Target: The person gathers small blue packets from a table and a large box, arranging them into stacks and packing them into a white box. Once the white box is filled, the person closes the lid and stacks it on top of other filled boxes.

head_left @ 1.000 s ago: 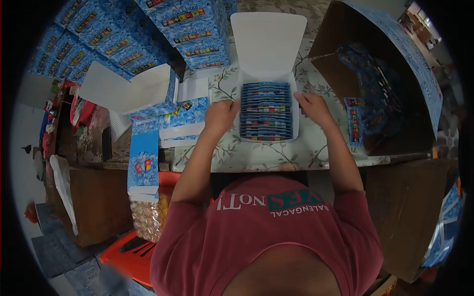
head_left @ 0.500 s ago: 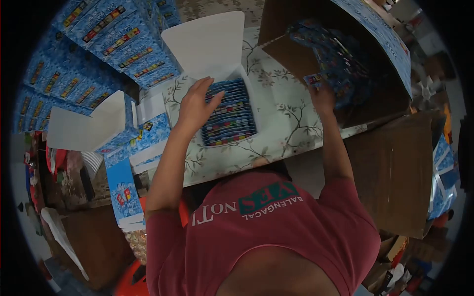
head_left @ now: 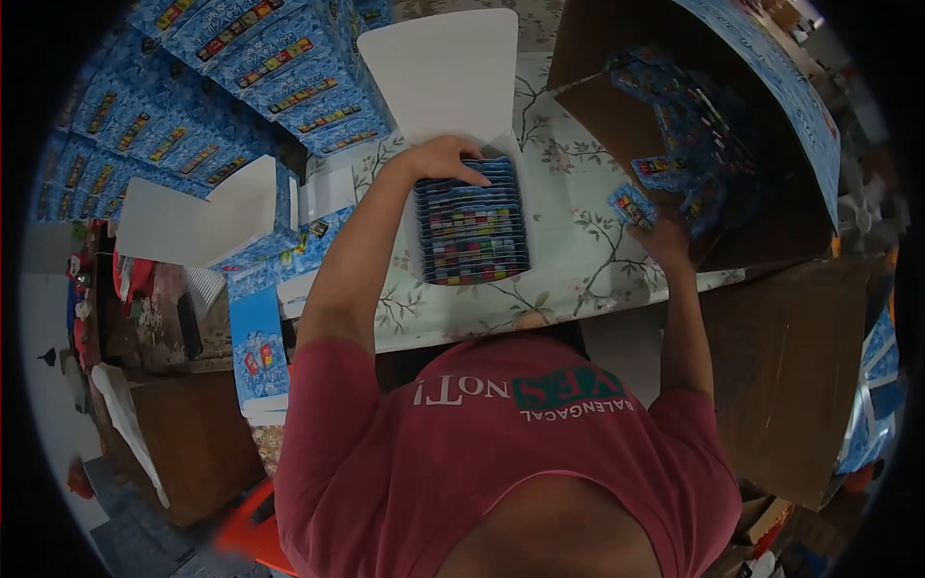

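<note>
An open white box (head_left: pixel 528 207) stands in front of me, its lid (head_left: pixel 443 72) raised at the back. A tight row of flat blue packets (head_left: pixel 472 222) with colourful prints fills it on edge. My left hand (head_left: pixel 445 159) rests on the rear end of this row, thumb and fingers apart. To the right, my right hand (head_left: pixel 667 237) holds a small blue packet (head_left: pixel 631 204) in closed fingers, just outside the mouth of a large cardboard box (head_left: pixel 602 120). That box lies on its side with a heap of similar blue packets (head_left: pixel 699 125) in it.
Blue printed boxes (head_left: pixel 260 63) are stacked at the back left. Another open box (head_left: pixel 198 226) and blue carton pieces (head_left: pixel 258 356) lie on the left. A floral cloth (head_left: pixel 568 260) covers the table. A brown carton (head_left: pixel 780 376) stands at the lower right.
My right hand has come out of the large box's opening with a packet. My left hand has shifted to the back of the row. The whole view has swung slightly.
</note>
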Motion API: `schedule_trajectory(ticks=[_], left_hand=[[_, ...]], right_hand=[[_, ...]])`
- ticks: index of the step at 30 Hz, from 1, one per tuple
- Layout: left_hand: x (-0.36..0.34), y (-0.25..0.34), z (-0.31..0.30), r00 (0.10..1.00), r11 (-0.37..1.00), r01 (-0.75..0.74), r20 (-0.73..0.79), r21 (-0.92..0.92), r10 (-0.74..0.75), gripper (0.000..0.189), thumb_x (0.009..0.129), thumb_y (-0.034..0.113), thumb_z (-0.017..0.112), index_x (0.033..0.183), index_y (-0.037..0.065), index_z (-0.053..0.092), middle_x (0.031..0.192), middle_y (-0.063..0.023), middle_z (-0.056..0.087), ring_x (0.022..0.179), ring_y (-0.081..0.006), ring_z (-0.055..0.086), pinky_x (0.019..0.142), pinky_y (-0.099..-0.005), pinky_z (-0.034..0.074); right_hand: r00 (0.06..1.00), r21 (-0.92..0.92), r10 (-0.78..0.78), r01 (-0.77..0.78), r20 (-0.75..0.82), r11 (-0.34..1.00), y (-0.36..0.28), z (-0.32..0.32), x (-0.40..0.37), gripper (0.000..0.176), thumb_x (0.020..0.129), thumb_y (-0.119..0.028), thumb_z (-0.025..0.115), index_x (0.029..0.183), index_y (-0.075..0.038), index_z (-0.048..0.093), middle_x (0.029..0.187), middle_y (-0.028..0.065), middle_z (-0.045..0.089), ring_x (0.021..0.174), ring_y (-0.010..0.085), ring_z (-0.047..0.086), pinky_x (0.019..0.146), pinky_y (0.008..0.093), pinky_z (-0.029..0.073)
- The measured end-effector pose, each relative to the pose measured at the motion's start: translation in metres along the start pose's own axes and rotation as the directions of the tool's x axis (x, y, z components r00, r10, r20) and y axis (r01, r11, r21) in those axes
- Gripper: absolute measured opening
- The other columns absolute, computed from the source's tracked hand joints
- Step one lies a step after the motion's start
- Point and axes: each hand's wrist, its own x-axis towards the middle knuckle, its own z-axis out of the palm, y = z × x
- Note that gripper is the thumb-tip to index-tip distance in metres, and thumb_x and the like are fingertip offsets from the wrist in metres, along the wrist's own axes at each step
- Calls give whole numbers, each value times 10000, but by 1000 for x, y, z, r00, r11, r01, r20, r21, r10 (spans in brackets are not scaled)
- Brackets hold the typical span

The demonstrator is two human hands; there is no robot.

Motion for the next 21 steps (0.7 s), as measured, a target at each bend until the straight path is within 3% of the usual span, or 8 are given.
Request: schedule_trajectory(ticks=[6,10,12,13,15,16,18,21], left_hand=[[-4,11,3,962,971,238,142,-17,-233,718,688,619,681,1089,24,650,1051,-175,645,1013,-282,603,860,-344,471],[-32,14,20,928,983,87,-372,162,-21,647,792,531,638,1176,13,585,1120,-199,616,1053,-346,582,891,-391,460],[-49,30,27,896,981,72,-444,179,15,607,812,482,635,1190,11,572,1148,-197,603,1067,-343,574,902,-394,457],[-57,34,30,845,976,88,-534,197,31,569,833,434,632,1203,9,559,1176,-194,589,1082,-341,566,912,-397,454],[-71,37,43,802,974,57,-592,217,85,550,843,410,627,1210,7,553,1202,-195,573,1096,-345,557,919,-399,452],[-77,36,47,748,970,33,-649,243,137,532,853,385,622,1217,5,547,1228,-195,557,1110,-349,547,926,-401,450],[-84,35,55,777,956,69,-617,286,128,560,853,401,616,1243,10,526,1275,-192,521,1147,-350,520,948,-421,431],[-83,31,71,804,904,130,-577,407,144,615,849,431,604,1283,11,488,1338,-190,466,1191,-344,486,982,-431,398]], right_hand=[[999,99,1,-5,40,995,-7,-16,16,645,617,-348,788,1112,3,570,1108,229,571,1027,377,554,854,437,459],[974,-107,154,-137,169,985,-13,-34,2,604,609,-337,791,1061,2,577,1121,227,571,1050,350,556,855,441,455],[842,203,260,-391,473,898,-26,-39,2,570,604,-351,794,999,-1,579,1046,206,603,986,333,589,813,424,472],[841,202,264,-395,473,896,-35,-35,-3,570,604,-351,794,999,-1,579,1046,206,603,986,333,589,813,424,472],[980,7,29,-31,199,999,-53,-22,-21,569,604,-369,804,966,2,571,883,171,629,836,311,622,743,384,485],[980,19,15,-19,200,1000,-58,-19,-28,569,604,-369,804,966,2,571,883,171,629,836,311,622,743,384,485],[926,359,150,-279,347,891,-68,-9,-33,428,696,-269,790,962,-3,587,763,82,605,739,168,591,661,287,465],[952,677,-30,-194,305,710,-73,-33,-12,138,790,-83,693,800,-5,579,706,21,552,661,70,477,601,235,417]])
